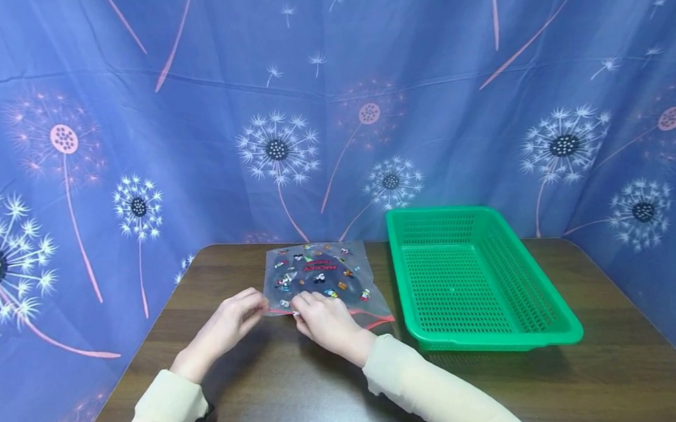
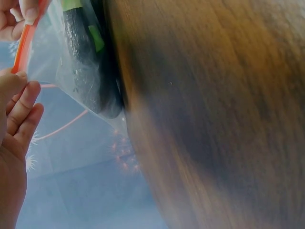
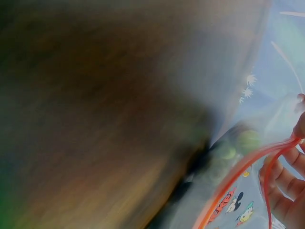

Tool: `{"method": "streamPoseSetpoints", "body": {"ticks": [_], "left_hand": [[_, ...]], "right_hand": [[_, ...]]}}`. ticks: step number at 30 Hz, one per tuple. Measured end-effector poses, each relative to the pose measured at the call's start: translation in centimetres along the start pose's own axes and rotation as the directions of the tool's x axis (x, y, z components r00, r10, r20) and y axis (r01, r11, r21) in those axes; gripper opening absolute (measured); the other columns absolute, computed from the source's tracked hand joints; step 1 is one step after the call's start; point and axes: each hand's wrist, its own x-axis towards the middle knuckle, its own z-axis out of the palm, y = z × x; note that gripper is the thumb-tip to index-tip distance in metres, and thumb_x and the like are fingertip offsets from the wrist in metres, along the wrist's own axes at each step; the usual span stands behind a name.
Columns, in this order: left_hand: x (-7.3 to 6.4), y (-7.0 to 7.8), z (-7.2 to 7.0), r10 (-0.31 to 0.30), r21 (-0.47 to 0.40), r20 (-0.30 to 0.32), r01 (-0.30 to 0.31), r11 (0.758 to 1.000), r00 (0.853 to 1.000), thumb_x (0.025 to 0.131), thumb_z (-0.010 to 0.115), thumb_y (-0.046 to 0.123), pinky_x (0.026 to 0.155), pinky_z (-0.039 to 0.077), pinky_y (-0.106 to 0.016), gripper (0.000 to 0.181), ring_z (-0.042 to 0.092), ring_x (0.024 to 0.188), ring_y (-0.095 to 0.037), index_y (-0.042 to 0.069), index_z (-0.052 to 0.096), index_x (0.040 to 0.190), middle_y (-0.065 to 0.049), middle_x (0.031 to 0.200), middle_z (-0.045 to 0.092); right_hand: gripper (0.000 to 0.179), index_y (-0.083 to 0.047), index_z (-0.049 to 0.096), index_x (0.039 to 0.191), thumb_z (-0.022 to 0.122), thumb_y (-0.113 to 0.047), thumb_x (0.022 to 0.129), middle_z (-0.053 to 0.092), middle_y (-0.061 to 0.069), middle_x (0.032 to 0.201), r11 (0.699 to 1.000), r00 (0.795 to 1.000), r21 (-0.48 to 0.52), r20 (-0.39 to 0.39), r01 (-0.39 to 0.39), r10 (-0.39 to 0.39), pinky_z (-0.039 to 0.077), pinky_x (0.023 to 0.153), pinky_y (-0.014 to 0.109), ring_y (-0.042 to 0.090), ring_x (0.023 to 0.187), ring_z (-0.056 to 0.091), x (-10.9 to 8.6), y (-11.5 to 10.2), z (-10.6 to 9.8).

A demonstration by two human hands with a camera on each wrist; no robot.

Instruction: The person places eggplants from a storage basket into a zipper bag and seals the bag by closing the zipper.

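Note:
A clear zip bag (image 1: 343,264) printed with small cartoon figures and red lettering lies at the back of the table. Inside it is a long dark object (image 2: 83,52) with green parts, seen through the plastic in the left wrist view. My left hand (image 1: 235,320) pinches the left end of the bag's red zip strip (image 2: 21,50) between thumb and finger. Close beside it, my right hand (image 1: 326,319) grips the same strip at a small white piece (image 1: 296,313). To the right of my right hand (image 3: 286,179), the strip's two edges stand apart.
A green plastic basket (image 1: 405,285) with slotted walls stands on the brown wooden table (image 1: 282,397), right of the bag. Blue cloth (image 1: 327,91) with a dandelion pattern hangs behind and along both sides of the table.

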Motion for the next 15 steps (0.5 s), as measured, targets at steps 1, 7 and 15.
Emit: {"method": "streamPoseSetpoints", "body": {"ticks": [1, 7, 15], "left_hand": [[0.0, -0.1, 0.0, -0.001, -0.001, -0.003, 0.001, 1.000, 1.000, 0.074, 0.067, -0.012, 0.069, 0.040, -0.011, 0.025, 0.052, 0.074, -0.004, 0.010, 0.060, 0.084, 0.007, 0.083, 0.057], [-0.2, -0.3, 0.1, -0.012, -0.001, -0.016, 0.012, 1.000, 1.000, 0.076, 0.067, -0.011, 0.069, 0.041, -0.012, 0.024, 0.053, 0.074, -0.004, 0.011, 0.061, 0.083, 0.008, 0.083, 0.057], [-0.4, -0.5, 0.0, -0.013, -0.004, -0.022, 0.013, 1.000, 1.000, 0.075, 0.067, -0.011, 0.070, 0.042, -0.012, 0.024, 0.054, 0.075, -0.005, 0.011, 0.062, 0.083, 0.007, 0.083, 0.058]], "right_hand": [[0.009, -0.018, 0.055, 0.084, 0.063, -0.022, 0.080, 0.055, -0.007, 0.074, 1.000, 1.000, 0.002, 0.001, 0.000, 0.000, 0.042, 0.043, 0.025, 0.011, 0.064, 0.057, -0.1, 0.1, 0.0], [0.009, -0.017, 0.054, 0.085, 0.061, -0.021, 0.081, 0.055, -0.007, 0.076, 1.000, 1.000, -0.002, 0.008, -0.002, 0.002, 0.041, 0.042, 0.026, 0.012, 0.064, 0.056, -0.5, 0.4, -0.3], [0.011, -0.015, 0.054, 0.083, 0.063, -0.021, 0.079, 0.055, -0.007, 0.074, 0.999, 0.999, -0.042, -0.025, 0.025, -0.026, 0.041, 0.044, 0.025, 0.012, 0.061, 0.056, -1.1, 1.1, -0.5]]}}
